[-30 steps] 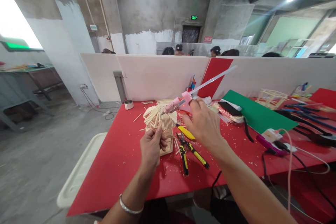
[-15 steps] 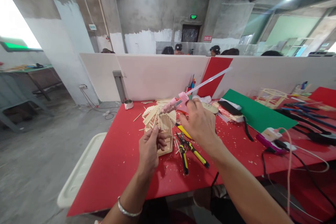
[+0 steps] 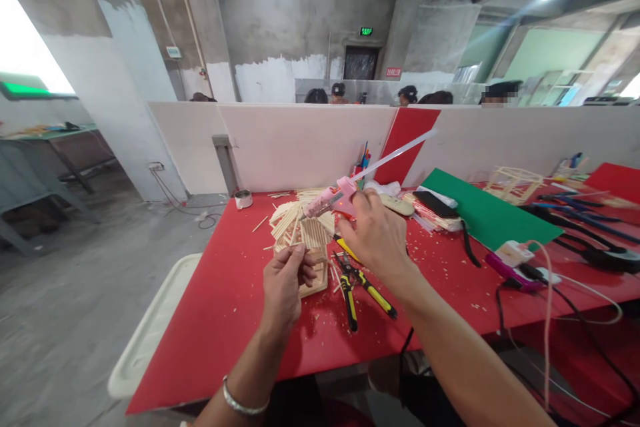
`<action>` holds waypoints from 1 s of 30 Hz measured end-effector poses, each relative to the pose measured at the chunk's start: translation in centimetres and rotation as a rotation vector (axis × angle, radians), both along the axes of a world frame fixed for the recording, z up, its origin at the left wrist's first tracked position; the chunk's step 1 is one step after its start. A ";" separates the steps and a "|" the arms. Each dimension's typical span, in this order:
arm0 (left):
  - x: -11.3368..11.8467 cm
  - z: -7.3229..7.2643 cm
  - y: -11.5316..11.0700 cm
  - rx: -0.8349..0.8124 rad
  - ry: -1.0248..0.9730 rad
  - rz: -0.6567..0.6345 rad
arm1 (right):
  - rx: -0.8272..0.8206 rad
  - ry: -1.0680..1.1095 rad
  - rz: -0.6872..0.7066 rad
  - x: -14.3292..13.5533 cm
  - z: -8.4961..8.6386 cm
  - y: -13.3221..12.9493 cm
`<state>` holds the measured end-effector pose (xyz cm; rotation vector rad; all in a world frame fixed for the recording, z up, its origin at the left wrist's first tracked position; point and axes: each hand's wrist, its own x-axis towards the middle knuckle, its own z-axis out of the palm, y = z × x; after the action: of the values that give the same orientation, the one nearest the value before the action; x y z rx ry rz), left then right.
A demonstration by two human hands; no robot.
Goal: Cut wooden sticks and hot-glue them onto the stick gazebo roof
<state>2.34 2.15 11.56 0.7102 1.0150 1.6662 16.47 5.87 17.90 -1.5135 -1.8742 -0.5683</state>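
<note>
My right hand [image 3: 376,232] grips a pink hot glue gun [image 3: 334,199], a long clear glue stick [image 3: 397,155] poking from its back end. The gun's nozzle points down and left, close to the upper end of a thin wooden stick [image 3: 295,232]. That stick is pinched between thumb and fingers of my left hand [image 3: 289,275]. Beneath and behind lies a pile of pale wooden sticks [image 3: 286,219]. A wooden stick-built piece [image 3: 316,285] sits partly hidden behind my left hand. Just right of it rest yellow-and-black pliers [image 3: 361,283] with handles spread.
Wood scraps litter the red tabletop [image 3: 225,320]. A small tin [image 3: 243,199] stands at the back left. Rightward are a green board [image 3: 487,210], a purple power strip [image 3: 513,273] with cables, and a wooden frame model [image 3: 515,183]. A white partition [image 3: 300,147] closes the back.
The view has shifted slightly. Both hands keep nearly the same pose, with the glue gun's nozzle still near the stick's end.
</note>
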 end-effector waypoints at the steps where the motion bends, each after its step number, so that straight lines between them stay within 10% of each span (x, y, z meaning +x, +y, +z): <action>1: 0.0 0.0 0.0 -0.003 0.005 -0.002 | -0.005 0.002 0.000 0.0 0.0 0.0; 30: -0.1 0.2 -0.1 -0.008 0.051 0.017 | 0.035 0.029 -0.010 -0.2 0.1 0.3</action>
<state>2.26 2.10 11.76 0.7434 1.0660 1.6652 16.29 6.15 18.03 -1.5016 -1.8269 -0.5775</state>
